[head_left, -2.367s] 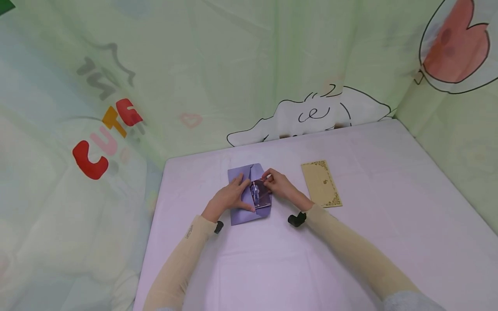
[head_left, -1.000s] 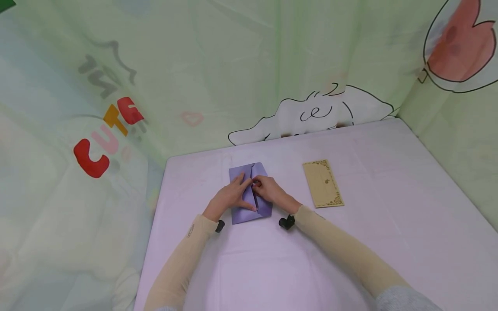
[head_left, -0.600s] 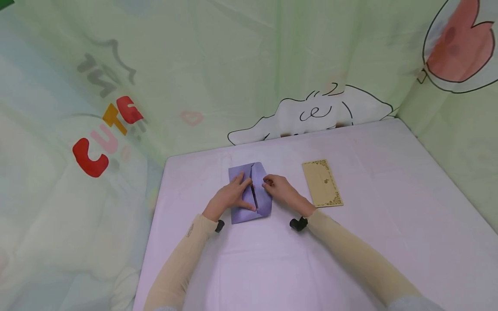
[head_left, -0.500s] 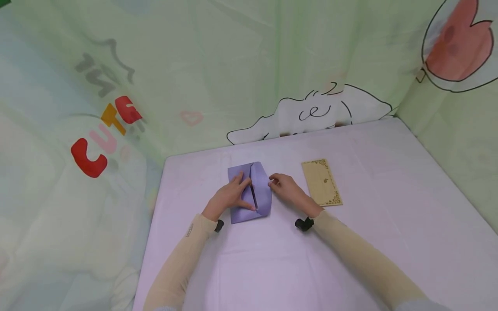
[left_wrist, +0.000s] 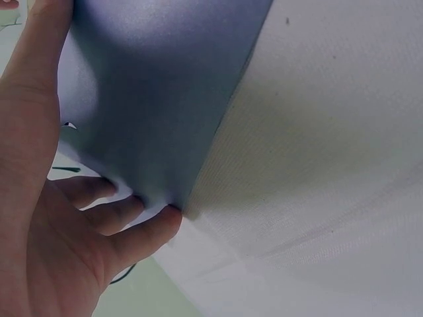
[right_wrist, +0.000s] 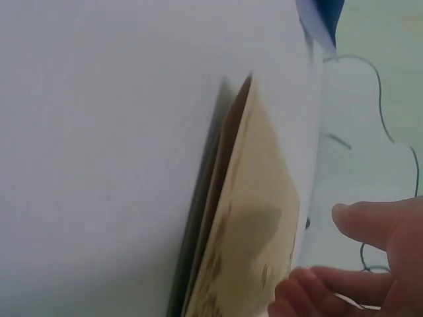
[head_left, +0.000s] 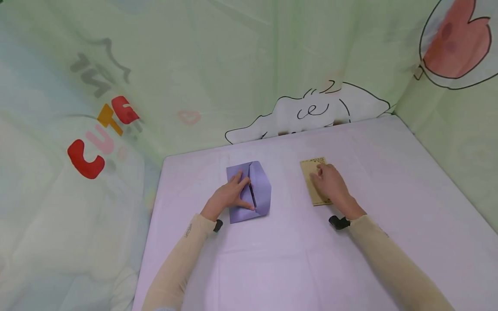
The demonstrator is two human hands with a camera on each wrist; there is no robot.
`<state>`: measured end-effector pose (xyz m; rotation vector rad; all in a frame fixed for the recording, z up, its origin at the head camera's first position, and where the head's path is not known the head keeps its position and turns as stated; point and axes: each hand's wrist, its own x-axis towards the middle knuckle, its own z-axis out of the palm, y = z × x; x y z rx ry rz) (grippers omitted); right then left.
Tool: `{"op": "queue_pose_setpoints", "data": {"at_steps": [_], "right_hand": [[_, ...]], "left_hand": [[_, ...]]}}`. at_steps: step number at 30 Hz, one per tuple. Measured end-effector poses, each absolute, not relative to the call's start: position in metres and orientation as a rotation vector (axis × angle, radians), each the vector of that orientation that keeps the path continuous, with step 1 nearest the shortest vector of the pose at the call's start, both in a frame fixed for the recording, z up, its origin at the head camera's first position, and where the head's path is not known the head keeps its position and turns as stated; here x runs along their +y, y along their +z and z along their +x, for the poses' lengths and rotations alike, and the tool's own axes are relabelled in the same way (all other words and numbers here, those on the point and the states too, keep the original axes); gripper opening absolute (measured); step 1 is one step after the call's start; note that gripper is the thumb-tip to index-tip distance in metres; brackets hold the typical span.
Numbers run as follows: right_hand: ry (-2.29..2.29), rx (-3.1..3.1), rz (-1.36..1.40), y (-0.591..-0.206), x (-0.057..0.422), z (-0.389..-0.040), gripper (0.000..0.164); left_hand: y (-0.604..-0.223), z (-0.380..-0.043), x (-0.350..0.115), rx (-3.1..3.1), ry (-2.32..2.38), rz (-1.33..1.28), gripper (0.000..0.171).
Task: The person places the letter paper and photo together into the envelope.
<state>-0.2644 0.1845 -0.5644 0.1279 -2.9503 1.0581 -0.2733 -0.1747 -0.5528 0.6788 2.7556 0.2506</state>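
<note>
A purple envelope [head_left: 262,190] lies on the table with its flap side up and the flap spread to the right. My left hand [head_left: 227,196] presses on its left part, thumb and fingers spread. Through the slit beside the flap shows a thin dark strip of a photo card [head_left: 253,195]. Over to the right lies a tan folded card [head_left: 309,166] with an ornamental border. Above that card hovers my right hand [head_left: 335,185], its fingers loosely bent. In the right wrist view a gap parts the thumb from the fingers, and the tan card [right_wrist: 264,178] stands slightly unfolded.
A pale lilac cloth covers the table [head_left: 268,263]. Behind it hangs a green printed curtain [head_left: 218,65], which also closes off the left and right sides. Black cameras [head_left: 339,222] sit on both wrists.
The photo card has gone into the envelope, slid by my right hand. That hand has since let go and moved right to above the tan card. My left hand has stayed on the envelope.
</note>
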Motion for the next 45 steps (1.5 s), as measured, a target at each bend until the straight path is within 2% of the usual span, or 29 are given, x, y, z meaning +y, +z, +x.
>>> {"op": "queue_pose_setpoints", "data": {"at_steps": [10, 15, 22, 29, 37, 39, 45], "right_hand": [[0.783, -3.012, -0.059, -0.568, 0.204, -0.253, 0.090], [0.729, -3.034, -0.053, -0.569, 0.199, -0.250, 0.096], [0.823, -3.065, -0.056, -0.566, 0.195, -0.253, 0.088], [0.985, -3.122, -0.103, -0.560, 0.202, -0.261, 0.090], [1.075, -3.185, -0.118, -0.564, 0.212, -0.268, 0.079], [1.069, -3.180, -0.094, -0.565, 0.214, -0.268, 0.073], [1.183, -3.102, -0.097, -0.570, 0.222, -0.268, 0.040]], "left_hand": [[-0.549, -0.273, -0.173, 2.766, 0.244, 0.699, 0.087], [-0.548, -0.273, -0.172, 2.768, 0.243, 0.691, 0.087], [-0.549, -0.274, -0.171, 2.765, 0.236, 0.699, 0.087], [-0.551, -0.275, -0.172, 2.762, 0.230, 0.690, 0.088], [-0.551, -0.274, -0.175, 2.762, 0.247, 0.693, 0.088], [-0.552, -0.273, -0.176, 2.765, 0.249, 0.700, 0.088], [-0.555, -0.274, -0.176, 2.760, 0.238, 0.700, 0.087]]}}
